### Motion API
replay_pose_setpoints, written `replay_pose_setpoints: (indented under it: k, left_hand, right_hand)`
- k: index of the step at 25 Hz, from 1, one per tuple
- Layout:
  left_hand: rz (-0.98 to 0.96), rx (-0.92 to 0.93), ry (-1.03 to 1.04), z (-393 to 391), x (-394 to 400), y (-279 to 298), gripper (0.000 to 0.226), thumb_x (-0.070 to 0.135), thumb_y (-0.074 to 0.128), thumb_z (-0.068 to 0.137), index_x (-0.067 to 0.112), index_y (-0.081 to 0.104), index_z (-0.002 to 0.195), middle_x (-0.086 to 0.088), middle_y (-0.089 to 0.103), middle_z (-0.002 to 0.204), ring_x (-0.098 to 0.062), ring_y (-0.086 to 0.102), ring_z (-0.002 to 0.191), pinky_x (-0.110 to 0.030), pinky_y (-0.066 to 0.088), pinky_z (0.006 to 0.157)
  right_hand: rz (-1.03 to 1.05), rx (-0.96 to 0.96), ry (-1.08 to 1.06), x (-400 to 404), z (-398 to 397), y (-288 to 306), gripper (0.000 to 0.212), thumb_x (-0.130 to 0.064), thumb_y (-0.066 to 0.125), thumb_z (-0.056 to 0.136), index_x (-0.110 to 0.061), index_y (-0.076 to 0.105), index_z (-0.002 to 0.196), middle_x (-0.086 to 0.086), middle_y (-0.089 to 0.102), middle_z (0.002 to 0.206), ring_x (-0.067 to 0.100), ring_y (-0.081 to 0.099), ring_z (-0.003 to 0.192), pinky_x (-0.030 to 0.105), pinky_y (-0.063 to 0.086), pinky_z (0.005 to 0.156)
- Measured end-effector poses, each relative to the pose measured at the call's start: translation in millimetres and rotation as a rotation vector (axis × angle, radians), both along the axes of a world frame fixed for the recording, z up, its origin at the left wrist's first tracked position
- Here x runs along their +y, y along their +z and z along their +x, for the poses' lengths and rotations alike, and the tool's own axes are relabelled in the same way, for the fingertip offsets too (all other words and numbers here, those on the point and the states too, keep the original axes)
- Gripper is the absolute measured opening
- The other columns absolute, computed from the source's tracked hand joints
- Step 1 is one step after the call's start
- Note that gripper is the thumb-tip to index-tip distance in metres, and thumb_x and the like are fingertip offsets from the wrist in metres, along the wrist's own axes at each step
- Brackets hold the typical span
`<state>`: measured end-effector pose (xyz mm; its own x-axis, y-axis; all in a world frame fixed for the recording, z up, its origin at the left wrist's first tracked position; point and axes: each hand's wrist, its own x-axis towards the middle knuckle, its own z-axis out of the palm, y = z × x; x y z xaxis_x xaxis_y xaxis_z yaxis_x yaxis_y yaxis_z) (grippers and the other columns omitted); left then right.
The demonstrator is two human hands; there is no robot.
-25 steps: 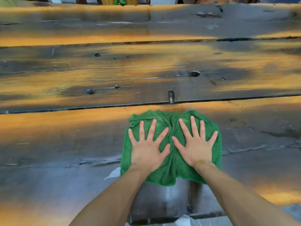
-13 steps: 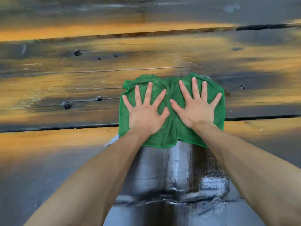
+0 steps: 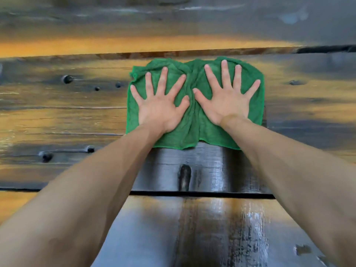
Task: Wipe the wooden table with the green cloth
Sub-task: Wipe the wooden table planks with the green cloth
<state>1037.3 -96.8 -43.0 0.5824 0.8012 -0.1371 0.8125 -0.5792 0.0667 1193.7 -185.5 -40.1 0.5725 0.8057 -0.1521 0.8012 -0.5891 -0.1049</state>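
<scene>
- The worktop [image 3: 57,116] is made of wide, dark, weathered planks with orange glare across them and long gaps running crosswise between the boards. Several dark knots and holes sit to the left of the hands.
- A wet, glossy, darker strip [image 3: 208,170] runs from just below the wrists back toward the person, between the two forearms.
- The green cloth [image 3: 194,130] lies spread flat on the worktop under both hands. It is a bright green, nubby fabric, roughly square, with a bunched ridge of folds running down its middle between the two thumbs. Its far edge lies just short of a plank gap, and its near edge is wavy and slightly lifted.
- The left hand [image 3: 160,108] presses flat on the left half of the cloth, fingers straight and fanned wide.
- The right hand [image 3: 227,103] presses flat on the right half, fingers likewise splayed, the thumbs near each other but not touching.
</scene>
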Motion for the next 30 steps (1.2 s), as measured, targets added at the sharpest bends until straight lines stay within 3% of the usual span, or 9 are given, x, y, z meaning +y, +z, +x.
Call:
replay_pose_setpoints:
  k: [21, 30]
  left_hand:
    - [-0.058, 0.006, 0.004, 148, 199, 7, 0.062, 0.072, 0.009, 0.095, 0.057, -0.010, 0.152, 0.006, -0.022, 0.167, -0.038, -0.023, 0.151, -0.073, -0.011, 0.113]
    - [-0.048, -0.018, 0.020, 217, 285, 9, 0.063, 0.073, 0.014, 0.095, 0.057, 0.000, 0.154, 0.004, -0.011, 0.169, -0.039, -0.015, 0.153, -0.073, -0.009, 0.114]
  right_hand:
    - [-0.015, 0.007, -0.044, 185, 152, 4, 0.080, -0.089, 0.008, 0.084, -0.054, -0.010, 0.154, -0.009, -0.022, 0.167, 0.028, -0.022, 0.153, 0.075, -0.009, 0.112]
    - [-0.014, 0.000, -0.041, 271, 222, 6, 0.081, -0.090, 0.012, 0.083, -0.056, -0.002, 0.155, -0.009, -0.013, 0.169, 0.027, -0.013, 0.155, 0.076, -0.006, 0.112]
